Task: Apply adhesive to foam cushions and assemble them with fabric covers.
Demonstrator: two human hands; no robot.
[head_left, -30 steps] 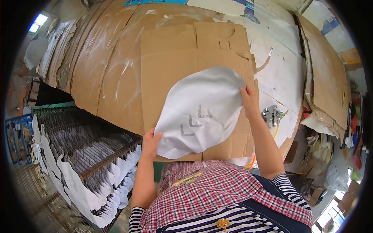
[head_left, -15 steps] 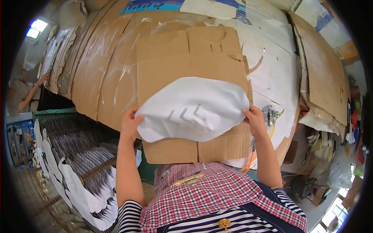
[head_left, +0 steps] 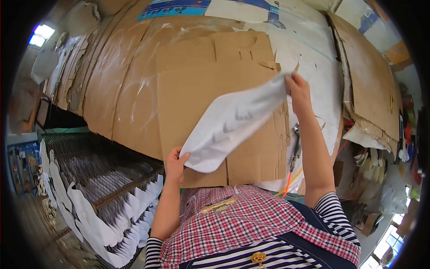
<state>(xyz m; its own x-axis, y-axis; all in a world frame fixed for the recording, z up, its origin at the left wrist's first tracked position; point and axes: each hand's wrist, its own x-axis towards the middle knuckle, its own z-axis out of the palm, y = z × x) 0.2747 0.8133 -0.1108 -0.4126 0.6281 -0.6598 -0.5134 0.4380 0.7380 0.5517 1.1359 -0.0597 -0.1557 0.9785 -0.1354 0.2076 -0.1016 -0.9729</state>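
Observation:
A white, rounded cut piece of sheet material (head_left: pixel 214 148), with grey chevron-like marks along its middle, is stretched between my hands above a flat cardboard sheet (head_left: pixel 186 85). My left hand (head_left: pixel 175 165) pinches its near left end, close to the cardboard's front edge. Higher and farther away, my right hand (head_left: pixel 299 92) grips the opposite end. The piece slants up to the right and is blurred by motion there. A metal spray gun (head_left: pixel 295 143) on a hose lies on the table below my right forearm.
Left of me stands a mesh rack (head_left: pixel 85 166) bearing many similar white pieces (head_left: pixel 96 219). Orange (head_left: pixel 288 181) and yellow hoses run past the table's front right. Stacked cardboard (head_left: pixel 371 76) forms a raised edge at the right. Larger cardboard panels (head_left: pixel 130 85) cover the table's left.
My right hand has risen away from me, tilting the white piece into a diagonal. My left hand has shifted right and slightly nearer. More of the spray gun shows.

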